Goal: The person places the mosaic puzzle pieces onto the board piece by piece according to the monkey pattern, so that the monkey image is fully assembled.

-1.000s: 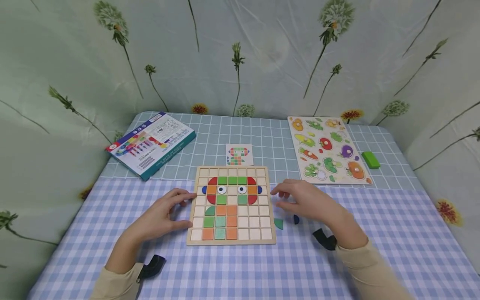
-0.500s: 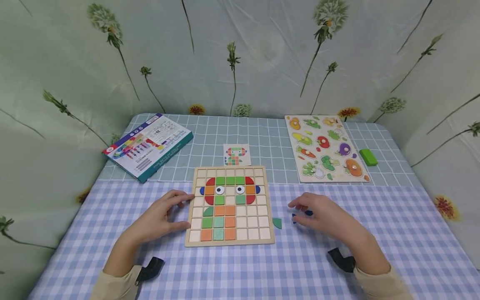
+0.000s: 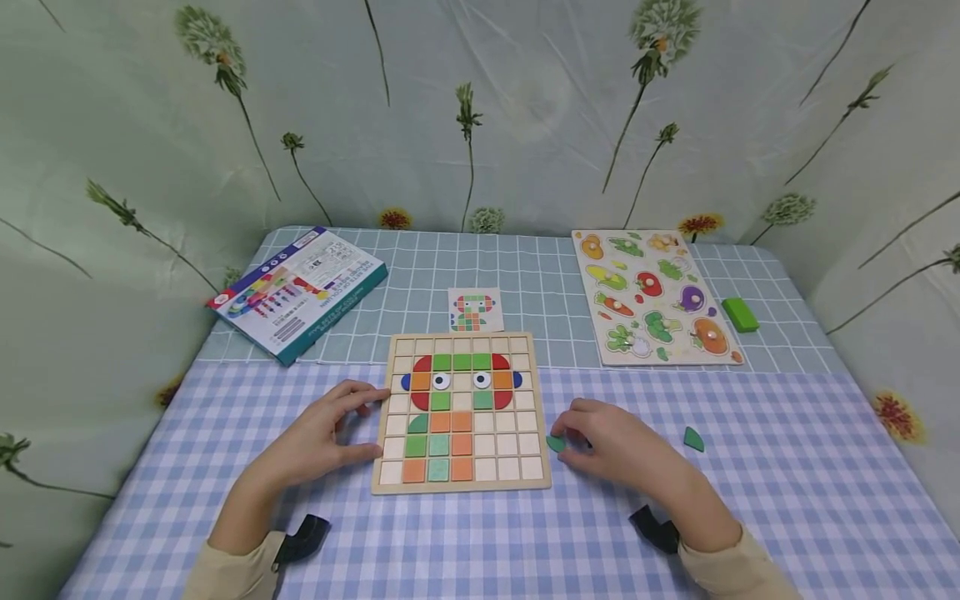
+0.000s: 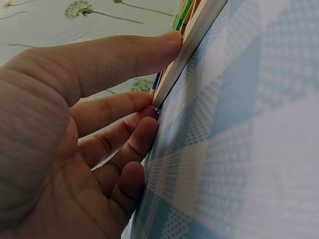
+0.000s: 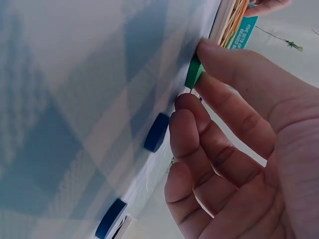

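Note:
The wooden grid board (image 3: 508,472) lies mid-table with coloured tiles set in a face-and-body pattern. Against its left edge rest the thumb and index fingertips of my left hand (image 3: 330,429), fingers relaxed. Off the board's right edge, my right hand (image 3: 618,446) pinches a green quarter-circle tile (image 5: 193,72) between thumb and index finger, low at the cloth; the other fingers are curled. Two dark blue pieces, a nearer one (image 5: 157,132) and a farther one (image 5: 110,218), show beside the right hand in the right wrist view; in the head view that hand mostly hides them.
A second green quarter-circle tile (image 3: 693,439) lies right of the right hand. Behind the board is a small pattern card (image 3: 476,310). A boxed game (image 3: 300,292) sits back left, a vegetable peg puzzle (image 3: 652,300) and a green block (image 3: 741,315) back right.
The right hand drew back to the right, then came left to the green tile beside the board and pinched it. The second green tile came into view. The left hand stayed put.

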Available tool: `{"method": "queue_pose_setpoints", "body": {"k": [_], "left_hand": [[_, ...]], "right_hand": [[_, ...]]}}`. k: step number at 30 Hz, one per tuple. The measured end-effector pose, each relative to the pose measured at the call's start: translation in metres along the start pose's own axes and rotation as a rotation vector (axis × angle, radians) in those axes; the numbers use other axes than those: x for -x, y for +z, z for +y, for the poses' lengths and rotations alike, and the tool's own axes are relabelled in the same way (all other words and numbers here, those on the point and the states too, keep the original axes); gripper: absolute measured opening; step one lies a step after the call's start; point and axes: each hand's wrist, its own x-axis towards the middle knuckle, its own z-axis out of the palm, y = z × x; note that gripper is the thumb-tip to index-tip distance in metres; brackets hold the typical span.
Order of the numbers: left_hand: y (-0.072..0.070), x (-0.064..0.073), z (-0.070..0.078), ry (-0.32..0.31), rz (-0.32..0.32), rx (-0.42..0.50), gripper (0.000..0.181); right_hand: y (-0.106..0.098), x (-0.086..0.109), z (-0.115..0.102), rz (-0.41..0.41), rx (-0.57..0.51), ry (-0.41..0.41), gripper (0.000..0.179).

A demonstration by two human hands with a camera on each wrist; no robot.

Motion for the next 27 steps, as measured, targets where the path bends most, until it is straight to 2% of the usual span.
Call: {"method": "queue_pose_setpoints", "body": {"k": [5,16,21,27], "left_hand": [[0.0,0.001,0.0,0.003,0.0,0.007,0.073],[0.0,0.001,0.0,0.015,0.001,0.0,0.073],[0.0,0.001,0.0,0.011,0.005,-0.001,0.073],[0.0,0.0,0.0,0.008,0.004,-0.001,0.073]], "right_hand": [[-0.003,-0.003,0.007,0.0,0.007,0.007,0.017],[-0.005,-0.009,0.018,0.054,0.078,-0.082,0.022],[-0.004,-0.01,0.012,0.085,0.113,0.009,0.017],[0.001,-0.012,0.008,0.13,0.155,0.143,0.03]]}}
